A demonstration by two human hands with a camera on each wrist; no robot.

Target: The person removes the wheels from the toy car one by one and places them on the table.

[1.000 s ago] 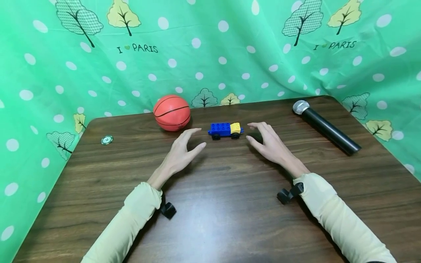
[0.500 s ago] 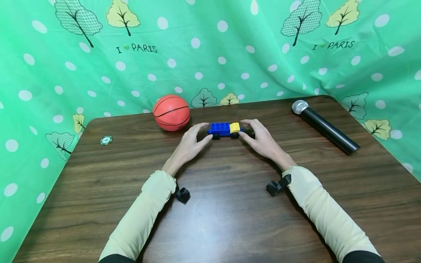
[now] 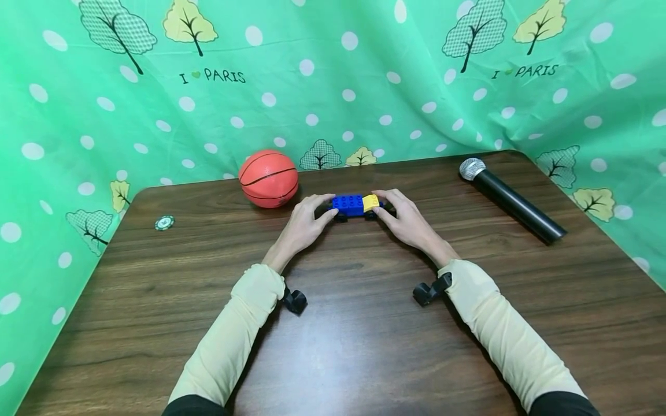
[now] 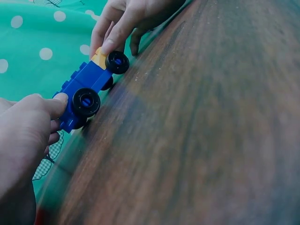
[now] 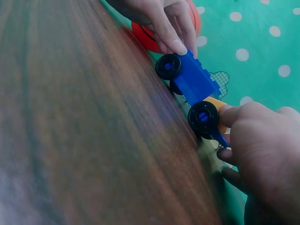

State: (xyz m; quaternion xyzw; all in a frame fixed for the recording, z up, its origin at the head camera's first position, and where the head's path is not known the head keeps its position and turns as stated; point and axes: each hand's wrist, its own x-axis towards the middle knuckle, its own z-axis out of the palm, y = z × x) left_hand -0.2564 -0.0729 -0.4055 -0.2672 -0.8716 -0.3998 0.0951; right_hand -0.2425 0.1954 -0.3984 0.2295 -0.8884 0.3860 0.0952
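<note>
Left hand (image 3: 305,221): nearly closed, pinching the blue end (image 3: 340,203) of the toy car (image 3: 355,205)
Right hand (image 3: 408,221): same deal on the yellow cab (image 3: 370,201)
Toy car: smack between them, roughly 2 o'clock off the left hand, 10 off the right
Long axis: 9 to 3, cab at 3
Nearer hand: neither, both touching
Ball (image 3: 268,179): near, car's 10 o'clock

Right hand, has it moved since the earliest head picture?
Yes. In the head view, the right hand has moved leftward, farther from the microphone lying on the table, and now grips the toy truck.
</note>
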